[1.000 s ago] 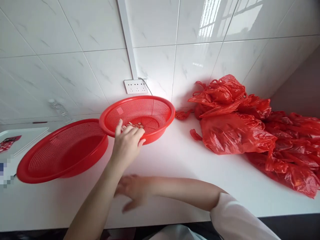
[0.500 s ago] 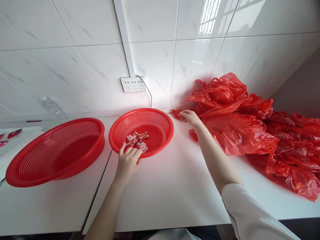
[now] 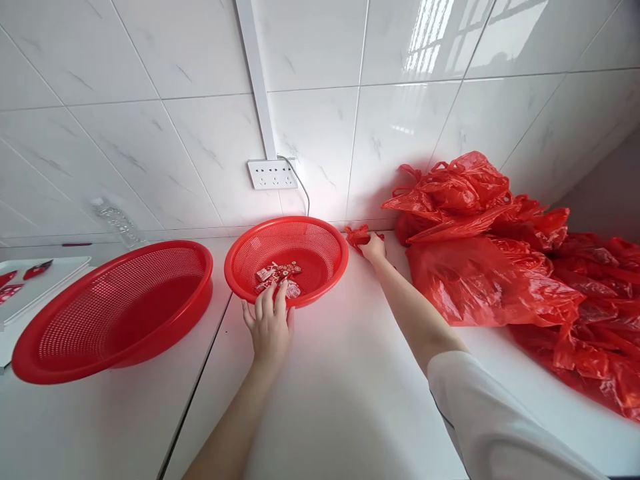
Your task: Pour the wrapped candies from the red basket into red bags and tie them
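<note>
My left hand [image 3: 270,323] is at the near rim of a round red plastic basket [image 3: 337,260], fingers spread and reaching over the edge. Just beyond its fingertips, several small red-and-white patterned packets [image 3: 280,272] lie in the basket. To the right of the basket, by the wall, my right hand [image 3: 374,249] is closed on a small red plastic bag [image 3: 357,236]. Part of that bag is hidden behind the hand.
A larger red basket [image 3: 150,307] stands on the left, beside a white tray [image 3: 55,283] with red pieces. Behind it is a clear plastic bottle [image 3: 117,223]. Red plastic bags [image 3: 490,273] are heaped on the right. A socket panel [image 3: 273,175] is on the tiled wall.
My right hand has shifted down and closed around the small red bag, drawing it away from the heap. My left hand has spread its fingers at the basket rim. The view has tilted slightly.
</note>
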A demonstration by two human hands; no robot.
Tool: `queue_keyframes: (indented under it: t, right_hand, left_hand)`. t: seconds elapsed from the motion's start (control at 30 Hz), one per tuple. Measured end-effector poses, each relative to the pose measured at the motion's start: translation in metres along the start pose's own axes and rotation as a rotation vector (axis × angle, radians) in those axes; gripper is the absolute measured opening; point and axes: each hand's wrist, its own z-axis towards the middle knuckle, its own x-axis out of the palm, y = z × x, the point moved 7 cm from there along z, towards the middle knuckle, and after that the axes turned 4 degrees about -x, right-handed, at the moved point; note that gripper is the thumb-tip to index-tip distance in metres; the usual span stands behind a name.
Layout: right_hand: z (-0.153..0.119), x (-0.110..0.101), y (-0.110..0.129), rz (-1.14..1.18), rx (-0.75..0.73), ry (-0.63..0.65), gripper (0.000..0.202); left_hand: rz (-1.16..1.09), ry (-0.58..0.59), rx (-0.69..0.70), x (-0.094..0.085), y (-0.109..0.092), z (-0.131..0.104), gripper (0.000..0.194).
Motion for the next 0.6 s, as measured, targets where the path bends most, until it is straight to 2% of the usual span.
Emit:
queue_keyframes:
  t: [0.1,0.2,0.23,0.3,0.37,0.43,0.5,0.6]
  right_hand:
    - [-0.023,-0.018,0.008,-0.013,0.02,-0.054,0.029]
    - [-0.067,-0.056,0.044,0.098,-0.199,-0.157,0.022]
    - [-0.086,-0.068,0.058,0.177,-0.281,-0.151,0.022]
    - [-0.127,-0.079,0.082,0.384,-0.372,0.006,0.025]
    - [-0.164,-0.077,0.101,0.619,-0.364,0.275,0.026]
    - [-0.191,-0.073,0.111,0.753,-0.324,0.463,0.028]
    - [-0.203,-0.072,0.112,0.759,-0.288,0.491,0.035]
    - [-0.2,-0.074,0.102,0.761,-0.206,0.425,0.042]
  left_hand:
    - [-0.076,0.04,-0.001,0.0,-0.007,0.015,0.06]
    - [-0.307,0.023,0.027,-0.016,-0.027,0.024,0.052]
    - [-0.438,0.03,0.035,-0.023,-0.035,0.026,0.052]
    - [-0.777,0.12,0.019,-0.033,-0.054,0.028,0.061]
    - [-1.138,0.343,-0.054,-0.032,-0.074,0.027,0.065]
    - [-1.41,0.591,-0.154,-0.026,-0.092,0.022,0.05]
    - [-1.565,0.702,-0.258,-0.019,-0.099,0.017,0.034]
    - [-1.727,0.655,-0.433,-0.01,-0.091,0.013,0.027]
